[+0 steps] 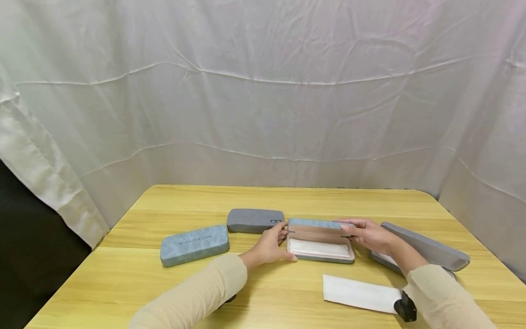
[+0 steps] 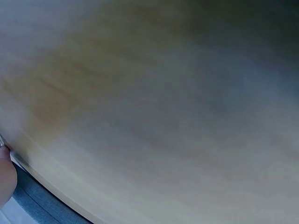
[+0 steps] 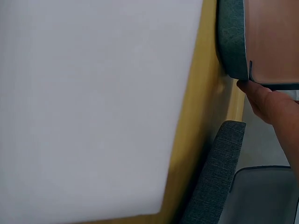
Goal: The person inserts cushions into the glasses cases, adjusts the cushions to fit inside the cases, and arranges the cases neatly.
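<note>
A glasses case stands open on the table, blue outside and pinkish inside, with a folded white cloth lying in its base. My left hand grips the case's left end, thumb at the front corner. My right hand holds the right corner of the raised lid between thumb and fingers; in the right wrist view the fingertips meet the lid's corner. Only part of the left hand shows in the left wrist view, beside a grey-blue strip of the case.
A closed blue case and a closed grey case with a glasses print lie to the left. Under the right forearm, another grey case stands open. A flat white rectangular piece lies in front, partly behind the wrist camera.
</note>
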The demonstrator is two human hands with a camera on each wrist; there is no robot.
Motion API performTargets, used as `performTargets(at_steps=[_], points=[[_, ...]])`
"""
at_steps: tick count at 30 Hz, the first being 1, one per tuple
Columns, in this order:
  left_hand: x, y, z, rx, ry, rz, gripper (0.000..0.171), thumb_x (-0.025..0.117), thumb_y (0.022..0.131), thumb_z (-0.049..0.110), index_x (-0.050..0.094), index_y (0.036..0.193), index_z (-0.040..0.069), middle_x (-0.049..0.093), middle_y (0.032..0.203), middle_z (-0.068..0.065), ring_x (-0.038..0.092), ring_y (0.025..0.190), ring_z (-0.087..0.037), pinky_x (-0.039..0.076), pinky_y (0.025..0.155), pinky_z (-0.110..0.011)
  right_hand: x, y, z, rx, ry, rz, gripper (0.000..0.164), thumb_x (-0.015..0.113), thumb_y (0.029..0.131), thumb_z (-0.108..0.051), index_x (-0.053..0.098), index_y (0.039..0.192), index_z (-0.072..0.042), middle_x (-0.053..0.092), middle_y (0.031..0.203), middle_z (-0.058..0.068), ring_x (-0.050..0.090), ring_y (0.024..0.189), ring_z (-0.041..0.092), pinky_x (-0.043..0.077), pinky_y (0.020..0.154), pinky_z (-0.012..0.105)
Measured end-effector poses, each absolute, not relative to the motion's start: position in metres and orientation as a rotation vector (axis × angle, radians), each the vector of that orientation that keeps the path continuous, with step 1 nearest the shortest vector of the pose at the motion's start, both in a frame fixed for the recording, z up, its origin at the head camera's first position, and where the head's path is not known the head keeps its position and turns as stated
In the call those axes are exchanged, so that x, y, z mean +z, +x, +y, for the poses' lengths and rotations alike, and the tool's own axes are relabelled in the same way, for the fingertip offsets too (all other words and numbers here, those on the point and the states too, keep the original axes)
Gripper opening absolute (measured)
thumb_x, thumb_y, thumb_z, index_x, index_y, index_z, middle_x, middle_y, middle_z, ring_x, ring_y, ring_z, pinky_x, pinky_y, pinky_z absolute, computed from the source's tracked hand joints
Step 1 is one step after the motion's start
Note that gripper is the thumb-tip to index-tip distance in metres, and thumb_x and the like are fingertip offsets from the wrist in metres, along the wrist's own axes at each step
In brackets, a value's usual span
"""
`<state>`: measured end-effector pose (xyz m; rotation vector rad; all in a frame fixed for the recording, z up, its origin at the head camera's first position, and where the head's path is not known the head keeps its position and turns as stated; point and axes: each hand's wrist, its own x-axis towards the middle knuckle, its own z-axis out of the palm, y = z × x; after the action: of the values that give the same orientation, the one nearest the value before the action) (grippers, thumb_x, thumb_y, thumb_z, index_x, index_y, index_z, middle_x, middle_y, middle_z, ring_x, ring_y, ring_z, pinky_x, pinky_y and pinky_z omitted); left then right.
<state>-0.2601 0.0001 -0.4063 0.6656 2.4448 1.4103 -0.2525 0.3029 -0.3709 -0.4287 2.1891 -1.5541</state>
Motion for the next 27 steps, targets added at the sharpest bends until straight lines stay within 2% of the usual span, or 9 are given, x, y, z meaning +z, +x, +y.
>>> performTargets(at_steps=[4,7,16,21,24,27], points=[[-0.405,-0.2601,0.0007,1.405,0.657,2.45,0.093,0.081,0.07,0.015,0.026,0.144,0.004,0.048,0.136,-0.016,0.044,0.129,-0.028,0.039,0.105,-0.035,-0.3716,-0.2506,0.3029,-1.563,-0.415,2.203,0.052,0.046,0.098,-0.03,0.039,0.139,-0.001,0.012,0.151,0.027,0.008,0.138,0.045,0.007,0.108,0.065],[-0.4048,-0.2601,0.0009,1.409,0.652,2.445,0.092,0.081,0.07,0.014,0.027,0.144,0.005,0.048,0.135,-0.015,0.044,0.128,-0.028,0.039,0.105,-0.035,-0.3734,-0.2503,0.3026,-1.574,-0.399,2.219,0.05,0.048,0.097,-0.03,0.042,0.138,-0.002,0.014,0.151,0.026,0.009,0.138,0.043,0.006,0.108,0.063],[-0.4054,-0.2598,0.0002,1.418,0.656,2.435,0.092,0.081,0.07,0.014,0.027,0.144,0.006,0.047,0.136,-0.015,0.044,0.129,-0.028,0.039,0.105,-0.035,-0.3773,-0.2481,0.3021,-1.582,-0.414,2.245,0.048,0.05,0.096,-0.028,0.045,0.135,-0.001,0.018,0.15,0.026,0.011,0.138,0.043,0.007,0.107,0.065],[-0.4068,-0.2608,-0.0005,1.418,0.658,2.428,0.091,0.08,0.071,0.015,0.027,0.144,0.007,0.046,0.137,-0.015,0.043,0.13,-0.027,0.039,0.105,-0.034,-0.3774,-0.2448,0.3007,-1.531,-0.444,2.342,0.05,0.05,0.096,-0.028,0.044,0.136,0.001,0.026,0.148,0.026,0.016,0.137,0.046,0.018,0.106,0.065],[-0.4072,-0.2614,-0.0011,1.422,0.657,2.416,0.089,0.08,0.072,0.014,0.028,0.144,0.007,0.046,0.137,-0.014,0.042,0.13,-0.027,0.039,0.105,-0.034,-0.3769,-0.2434,0.301,-1.484,-0.474,2.394,0.05,0.05,0.096,-0.028,0.044,0.136,0.001,0.03,0.146,0.026,0.021,0.135,0.045,0.027,0.105,0.062],[-0.4066,-0.2614,-0.0013,1.424,0.655,2.412,0.088,0.08,0.072,0.014,0.029,0.143,0.006,0.046,0.137,-0.014,0.043,0.13,-0.027,0.039,0.106,-0.034,-0.3756,-0.2434,0.3015,-1.452,-0.493,2.41,0.05,0.051,0.096,-0.027,0.044,0.136,0.001,0.033,0.144,0.027,0.04,0.125,0.037,0.041,0.098,0.051]])
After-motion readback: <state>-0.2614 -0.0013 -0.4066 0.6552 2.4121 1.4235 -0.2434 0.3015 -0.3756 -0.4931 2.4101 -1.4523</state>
